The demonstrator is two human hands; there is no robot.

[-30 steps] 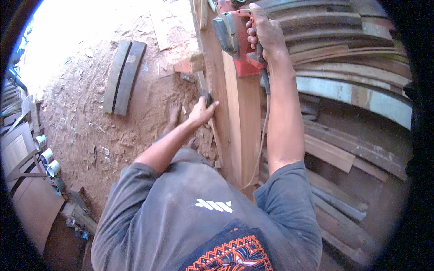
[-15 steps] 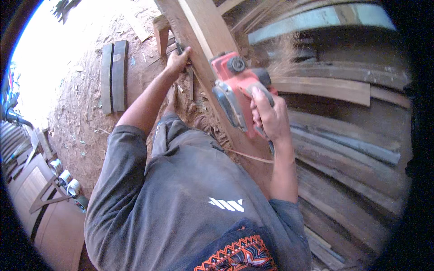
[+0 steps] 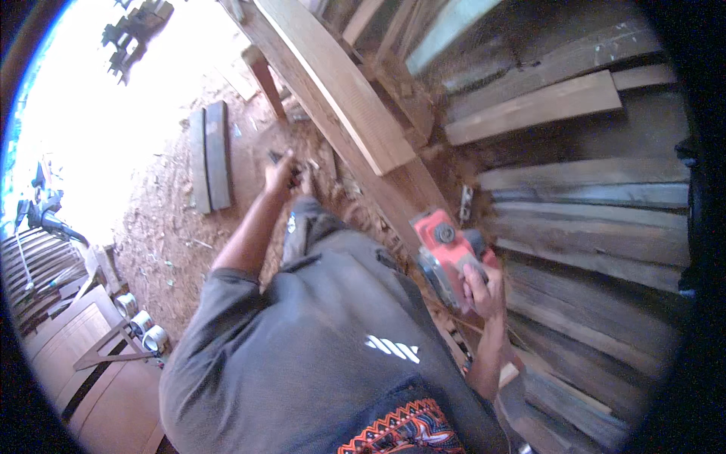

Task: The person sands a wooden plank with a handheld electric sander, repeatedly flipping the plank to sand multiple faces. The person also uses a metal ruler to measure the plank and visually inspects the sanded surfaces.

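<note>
My right hand point(image 3: 488, 291) is wrapped round the handle of a red electric planer point(image 3: 440, 240). The planer is over the near end of a long brown beam point(image 3: 412, 189), close to my right side. On that beam lies a pale wooden board point(image 3: 344, 91), its near end cut square; the planer is apart from it. My left hand point(image 3: 280, 172) is to the left of the beam, off the wood, with fingers closed round a small dark object that I cannot make out.
Two dark planks point(image 3: 217, 155) lie on the shaving-covered ground point(image 3: 166, 227) to the left. Stacked boards point(image 3: 582, 231) fill the right side. A wooden leg point(image 3: 266, 87) stands by the beam. White cans point(image 3: 141, 324) and wooden panels point(image 3: 98, 325) are at lower left.
The planer in my right hand has come back toward me, off the pale board. My left hand has moved away from the beam's edge. The spray of shavings is gone.
</note>
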